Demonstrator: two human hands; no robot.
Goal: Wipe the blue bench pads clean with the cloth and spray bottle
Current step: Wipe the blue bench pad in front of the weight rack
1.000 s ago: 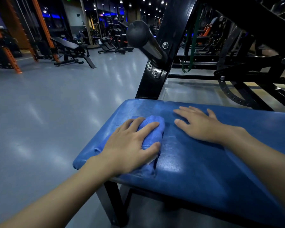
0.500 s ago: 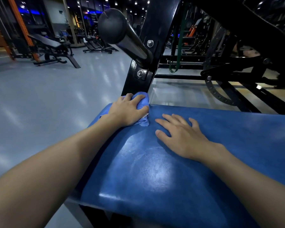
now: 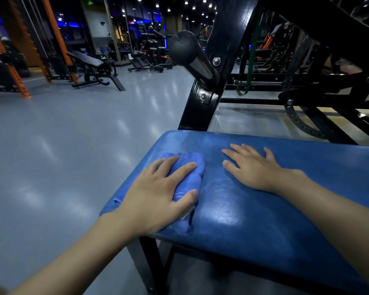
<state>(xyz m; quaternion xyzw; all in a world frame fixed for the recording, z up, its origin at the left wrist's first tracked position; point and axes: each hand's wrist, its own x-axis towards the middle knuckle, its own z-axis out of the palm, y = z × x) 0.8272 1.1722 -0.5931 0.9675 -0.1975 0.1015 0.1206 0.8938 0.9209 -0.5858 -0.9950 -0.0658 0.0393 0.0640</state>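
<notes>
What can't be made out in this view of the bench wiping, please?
Spray bottle: nowhere in the head view.
Blue pad: right end cut off by the frame edge.
Cloth: largely hidden under the left hand.
Pad surface under the right hand: covered.
Far machines: dark, blurred.

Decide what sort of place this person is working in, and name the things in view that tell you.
Very likely a gym: a black adjustable bench stands on the grey floor, orange rack uprights rise at the left, and the blue bench pad sits on a black steel machine frame.
</notes>
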